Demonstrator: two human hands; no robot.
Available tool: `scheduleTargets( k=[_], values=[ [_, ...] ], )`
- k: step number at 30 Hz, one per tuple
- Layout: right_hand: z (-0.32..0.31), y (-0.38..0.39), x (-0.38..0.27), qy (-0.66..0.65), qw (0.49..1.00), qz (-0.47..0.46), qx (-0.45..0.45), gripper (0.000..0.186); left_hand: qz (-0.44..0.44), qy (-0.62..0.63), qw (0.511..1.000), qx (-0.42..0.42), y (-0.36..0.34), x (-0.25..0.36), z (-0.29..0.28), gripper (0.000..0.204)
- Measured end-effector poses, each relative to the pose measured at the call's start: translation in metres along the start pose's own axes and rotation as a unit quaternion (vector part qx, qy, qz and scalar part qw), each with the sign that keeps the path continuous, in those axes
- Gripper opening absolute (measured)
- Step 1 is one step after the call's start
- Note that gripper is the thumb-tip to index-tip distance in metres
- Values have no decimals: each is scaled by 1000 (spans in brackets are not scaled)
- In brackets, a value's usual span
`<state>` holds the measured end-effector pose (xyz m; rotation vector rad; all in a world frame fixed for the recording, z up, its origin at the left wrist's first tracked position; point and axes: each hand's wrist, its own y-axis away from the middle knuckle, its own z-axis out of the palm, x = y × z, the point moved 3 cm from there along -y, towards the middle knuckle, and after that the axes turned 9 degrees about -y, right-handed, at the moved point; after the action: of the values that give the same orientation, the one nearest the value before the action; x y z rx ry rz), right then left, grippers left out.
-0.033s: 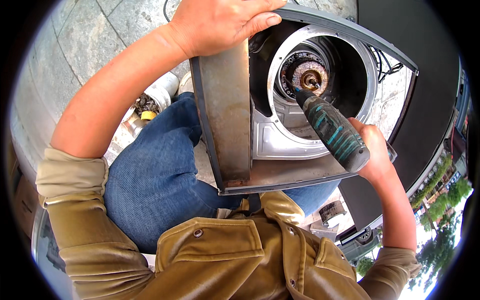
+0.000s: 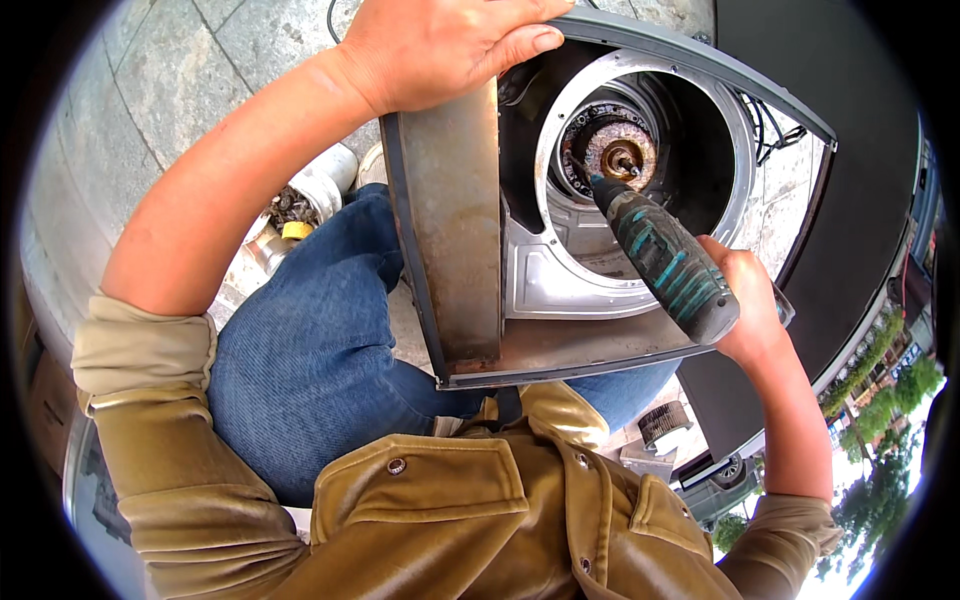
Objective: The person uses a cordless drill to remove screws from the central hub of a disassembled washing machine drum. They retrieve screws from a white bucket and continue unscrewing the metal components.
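A metal range hood casing [image 2: 450, 240] stands tilted over my lap, its round silver fan housing [image 2: 735, 170] facing me. Down inside sits a motor [image 2: 618, 152] with a rusty, grimy centre and a short shaft. My right hand [image 2: 745, 300] is closed round the handle of a black and teal cordless drill [image 2: 660, 255]. The drill's nose reaches into the round opening, by the motor; whether its tip touches anything is hard to see. At the casing's far left corner my left hand [image 2: 440, 50] grips the edge, thumb laid along the rim and other fingers partly out of frame.
Left of my knee stands a white tub [image 2: 325, 190] of small metal parts, with a yellow cap [image 2: 297, 230] near it. A ribbed round part [image 2: 665, 425] lies at lower right. Black wires [image 2: 775, 130] hang beside the casing. A dark panel [image 2: 850, 150] rises at right.
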<state>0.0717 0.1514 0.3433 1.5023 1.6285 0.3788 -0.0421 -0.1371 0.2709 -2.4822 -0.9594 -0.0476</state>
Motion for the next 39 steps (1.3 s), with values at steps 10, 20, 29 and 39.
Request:
scheduleTargets(
  k=[10,20,29,39],
  values=[
    [-1,0,-1,21,1000,7,-9,31,6,0,1000,-4,1,0,-1,36],
    [-1,0,-3,6,1000,9,-16,32,2,7,1000,0,2,1,0,33],
    [0,-3,-3,12,1000,-8,-4,31,15,-3,1000,24,1,0,0,32],
    [0,-5,-6,16,1000,-2,-1,29,15,19,998,62,3,-3,5,29]
  ],
)
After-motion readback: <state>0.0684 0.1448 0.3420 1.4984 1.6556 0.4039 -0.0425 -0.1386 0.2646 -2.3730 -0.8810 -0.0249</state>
